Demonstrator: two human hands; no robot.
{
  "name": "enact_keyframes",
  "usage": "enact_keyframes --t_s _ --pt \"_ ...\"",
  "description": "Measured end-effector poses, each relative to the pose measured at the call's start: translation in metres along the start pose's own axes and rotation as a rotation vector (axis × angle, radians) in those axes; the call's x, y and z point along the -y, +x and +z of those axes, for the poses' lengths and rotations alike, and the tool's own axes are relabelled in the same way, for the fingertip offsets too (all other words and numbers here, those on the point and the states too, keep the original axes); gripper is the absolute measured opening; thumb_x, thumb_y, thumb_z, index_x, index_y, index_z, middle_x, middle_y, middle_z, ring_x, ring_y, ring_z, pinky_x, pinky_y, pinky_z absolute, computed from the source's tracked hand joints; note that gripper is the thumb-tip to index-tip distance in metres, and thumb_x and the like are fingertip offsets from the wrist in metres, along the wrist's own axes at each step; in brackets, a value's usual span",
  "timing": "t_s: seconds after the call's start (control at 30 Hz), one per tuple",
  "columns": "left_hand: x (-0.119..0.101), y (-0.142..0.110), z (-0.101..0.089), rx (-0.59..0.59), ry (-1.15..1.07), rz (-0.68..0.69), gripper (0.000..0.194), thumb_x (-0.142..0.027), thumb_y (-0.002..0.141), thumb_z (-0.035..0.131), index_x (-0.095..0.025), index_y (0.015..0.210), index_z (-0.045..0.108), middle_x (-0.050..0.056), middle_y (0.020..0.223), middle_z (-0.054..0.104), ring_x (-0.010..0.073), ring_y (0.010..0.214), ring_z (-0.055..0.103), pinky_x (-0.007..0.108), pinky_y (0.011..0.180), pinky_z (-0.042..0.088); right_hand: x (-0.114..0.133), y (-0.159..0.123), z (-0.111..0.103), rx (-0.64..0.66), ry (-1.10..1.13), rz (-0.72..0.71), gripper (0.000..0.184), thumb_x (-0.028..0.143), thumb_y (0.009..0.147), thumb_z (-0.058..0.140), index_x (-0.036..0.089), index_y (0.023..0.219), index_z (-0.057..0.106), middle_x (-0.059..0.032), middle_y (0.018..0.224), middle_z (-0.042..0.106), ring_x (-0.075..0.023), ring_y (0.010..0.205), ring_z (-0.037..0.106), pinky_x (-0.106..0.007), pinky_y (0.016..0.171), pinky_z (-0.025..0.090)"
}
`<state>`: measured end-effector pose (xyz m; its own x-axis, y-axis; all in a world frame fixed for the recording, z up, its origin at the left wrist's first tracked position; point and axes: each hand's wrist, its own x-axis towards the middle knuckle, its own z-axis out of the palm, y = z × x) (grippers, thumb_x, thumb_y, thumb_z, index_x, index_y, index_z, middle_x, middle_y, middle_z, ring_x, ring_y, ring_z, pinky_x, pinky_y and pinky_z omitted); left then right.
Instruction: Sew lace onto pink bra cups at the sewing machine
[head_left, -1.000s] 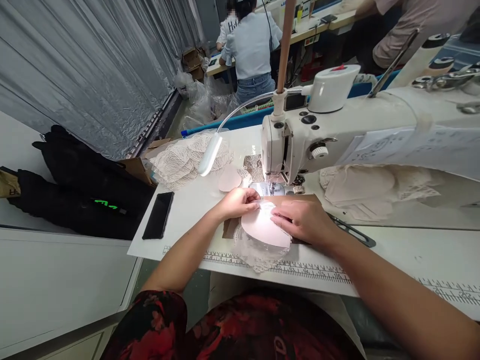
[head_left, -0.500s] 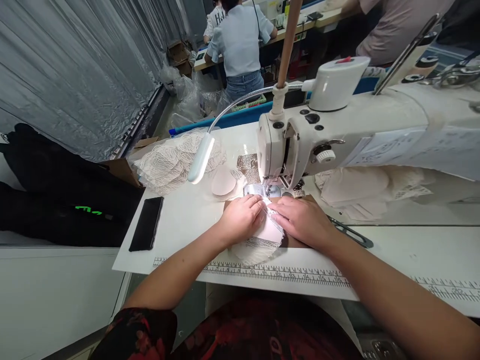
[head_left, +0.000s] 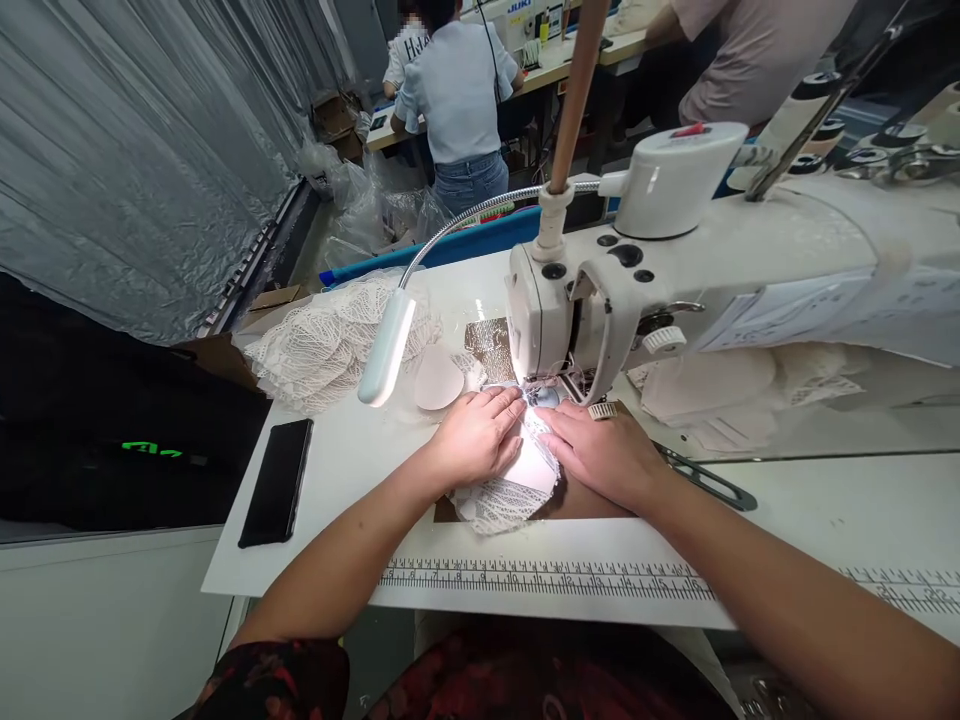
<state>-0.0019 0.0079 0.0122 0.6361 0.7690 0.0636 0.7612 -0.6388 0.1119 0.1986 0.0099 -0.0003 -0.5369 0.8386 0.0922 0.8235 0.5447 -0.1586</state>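
A pale pink pad with white lace (head_left: pixel 517 480) lies on the bed of a white sewing machine (head_left: pixel 637 280), its far edge under the needle. My left hand (head_left: pixel 476 438) lies flat on the left side of the piece, fingers stretched toward the presser foot. My right hand (head_left: pixel 600 450) presses the right side, fingers flat and pointing left toward the needle. Both hands hold the piece down against the table.
A heap of white lace pieces (head_left: pixel 322 340) and a single pink pad (head_left: pixel 439 380) lie behind my left hand, under a gooseneck lamp (head_left: pixel 386 345). A black phone (head_left: pixel 276 482) rests at the left. Scissors (head_left: pixel 705 478) and stacked pads (head_left: pixel 712 385) sit at the right. People work at tables behind.
Both hands have slid the lace-and-pad piece forward, up to the needle. My left hand went from pinching its edge to lying flat on it. The view has moved closer.
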Motion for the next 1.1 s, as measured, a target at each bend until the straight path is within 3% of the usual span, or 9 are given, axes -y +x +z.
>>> enact_keyframes --t_s 0.2,0.37,0.57,1.1 --pt "0.004 -0.005 -0.01 0.01 0.048 0.071 0.04 -0.026 0.093 0.038 -0.009 0.126 0.053 0.014 0.136 0.052 0.0285 0.125 0.047 0.044 0.101 0.041 -0.002 0.0 -0.001 -0.062 0.088 -0.004 0.031 0.03 0.091 0.041 0.021 0.104 0.069 -0.0085 0.089 0.07 -0.0224 0.082 0.061 -0.032 0.072 0.041" --pt "-0.007 -0.007 -0.019 0.017 -0.031 0.147 0.031 -0.019 0.086 0.047 -0.008 0.112 0.059 0.016 0.123 0.059 0.0281 0.119 0.049 0.043 0.1 0.042 -0.007 -0.003 -0.002 -0.163 0.203 -0.013 0.035 0.028 0.094 0.036 0.019 0.094 0.071 -0.0074 0.082 0.069 -0.0207 0.078 0.061 -0.031 0.071 0.042" --pt "-0.014 -0.002 -0.004 -0.046 -0.114 0.029 0.026 -0.026 0.091 0.042 -0.012 0.102 0.062 0.012 0.096 0.063 0.0238 0.094 0.056 0.04 0.084 0.048 -0.008 -0.006 -0.001 -0.192 0.28 -0.089 0.031 0.027 0.091 0.041 0.023 0.087 0.071 -0.0041 0.079 0.069 -0.0178 0.074 0.059 -0.028 0.065 0.04" --pt "-0.008 -0.002 0.012 -0.158 -0.221 -0.033 0.026 -0.028 0.094 0.042 -0.015 0.085 0.063 0.008 0.083 0.057 0.018 0.082 0.051 0.032 0.074 0.047 -0.005 -0.004 0.001 -0.192 0.272 -0.065 0.03 0.027 0.09 0.044 0.022 0.081 0.072 -0.0034 0.076 0.068 -0.0159 0.069 0.057 -0.026 0.061 0.038"
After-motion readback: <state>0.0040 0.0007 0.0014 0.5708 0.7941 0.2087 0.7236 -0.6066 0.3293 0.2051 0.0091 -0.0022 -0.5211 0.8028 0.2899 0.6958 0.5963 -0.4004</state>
